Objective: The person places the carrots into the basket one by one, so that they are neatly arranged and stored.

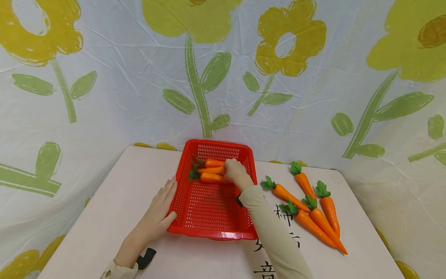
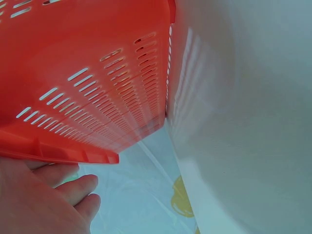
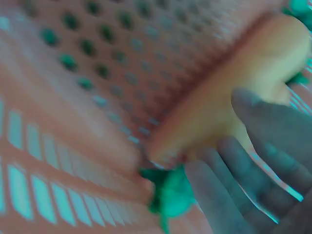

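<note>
A red plastic basket (image 1: 212, 209) with slotted walls stands on the table, several orange carrots (image 1: 211, 178) with green tops lying side by side at its far end. My right hand (image 1: 235, 170) reaches inside over their right ends, thumb and bent fingers about a carrot (image 3: 214, 107) in the right wrist view. Part of that carrot is hidden behind the fingers. Along the basket's left side lies my left hand (image 1: 158, 211), its fingers straight against the wall and rim. The left wrist view shows those fingertips (image 2: 87, 207) just below the red rim.
Several more carrots (image 1: 313, 228) with leafy tops lie on the pale table (image 1: 188, 259), right of the basket. Black written characters (image 1: 266, 267) mark the surface near the right forearm. A flower-patterned cloth (image 1: 139, 97) hangs behind and around the table.
</note>
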A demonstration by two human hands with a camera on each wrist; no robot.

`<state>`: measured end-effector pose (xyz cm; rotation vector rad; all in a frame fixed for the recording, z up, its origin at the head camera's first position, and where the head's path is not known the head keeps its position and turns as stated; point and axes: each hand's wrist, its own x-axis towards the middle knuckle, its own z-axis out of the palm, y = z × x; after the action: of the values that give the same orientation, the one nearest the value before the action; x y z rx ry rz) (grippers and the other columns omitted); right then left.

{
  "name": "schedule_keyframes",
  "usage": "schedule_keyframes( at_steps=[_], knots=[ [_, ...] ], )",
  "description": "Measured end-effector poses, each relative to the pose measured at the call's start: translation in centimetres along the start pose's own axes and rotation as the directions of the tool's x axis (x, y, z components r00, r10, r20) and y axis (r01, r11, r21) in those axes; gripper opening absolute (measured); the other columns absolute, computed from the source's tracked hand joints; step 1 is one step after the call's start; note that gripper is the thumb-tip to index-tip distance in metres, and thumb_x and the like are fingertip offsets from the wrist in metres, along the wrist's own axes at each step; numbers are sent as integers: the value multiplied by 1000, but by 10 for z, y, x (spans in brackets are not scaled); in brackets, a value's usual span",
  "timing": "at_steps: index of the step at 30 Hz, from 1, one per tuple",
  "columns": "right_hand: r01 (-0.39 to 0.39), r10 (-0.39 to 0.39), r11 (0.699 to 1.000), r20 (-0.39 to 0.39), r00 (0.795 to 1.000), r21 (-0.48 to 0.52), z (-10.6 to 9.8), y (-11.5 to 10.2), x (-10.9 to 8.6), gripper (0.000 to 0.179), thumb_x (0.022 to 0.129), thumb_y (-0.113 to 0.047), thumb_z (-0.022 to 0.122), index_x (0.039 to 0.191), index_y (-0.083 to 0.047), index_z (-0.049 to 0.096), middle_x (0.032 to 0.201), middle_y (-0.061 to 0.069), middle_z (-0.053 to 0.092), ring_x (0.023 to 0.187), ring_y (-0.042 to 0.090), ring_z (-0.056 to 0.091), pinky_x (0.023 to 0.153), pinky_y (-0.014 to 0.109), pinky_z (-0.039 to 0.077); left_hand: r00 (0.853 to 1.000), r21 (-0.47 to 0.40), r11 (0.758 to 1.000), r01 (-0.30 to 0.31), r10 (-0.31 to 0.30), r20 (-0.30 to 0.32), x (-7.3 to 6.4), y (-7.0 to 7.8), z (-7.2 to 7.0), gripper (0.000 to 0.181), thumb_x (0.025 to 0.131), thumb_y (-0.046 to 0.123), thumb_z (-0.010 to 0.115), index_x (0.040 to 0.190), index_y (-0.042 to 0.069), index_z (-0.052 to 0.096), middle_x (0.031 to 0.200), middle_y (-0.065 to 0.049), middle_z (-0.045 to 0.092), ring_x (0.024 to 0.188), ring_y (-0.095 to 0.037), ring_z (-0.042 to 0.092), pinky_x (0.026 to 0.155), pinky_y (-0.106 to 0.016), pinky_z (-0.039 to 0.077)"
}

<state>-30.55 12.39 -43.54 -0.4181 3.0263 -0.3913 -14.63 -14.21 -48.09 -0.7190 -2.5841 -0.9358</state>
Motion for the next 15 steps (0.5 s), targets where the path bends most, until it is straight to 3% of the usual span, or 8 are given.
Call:
schedule_keyframes(
  at_steps=[7,15],
  knots=[
    [7,0,989,-47,999,150,-27,-8,-8,15,72,-9,82,66,-10,68,71,2,62,67,23,55,59,34,49,1000,-1,1000,5,-5,6,1,0,-1,80,82,5,51,155,-5,20,163,-18,17,148,-40,18,121,-39,8],
    [41,-16,955,-86,996,295,-60,-12,-24,16,75,-13,84,72,-9,70,71,1,65,69,20,57,63,33,49,1000,-8,1000,7,-7,6,1,0,-1,80,82,5,50,155,-5,19,164,-17,16,148,-39,17,121,-35,5]
  ],
)
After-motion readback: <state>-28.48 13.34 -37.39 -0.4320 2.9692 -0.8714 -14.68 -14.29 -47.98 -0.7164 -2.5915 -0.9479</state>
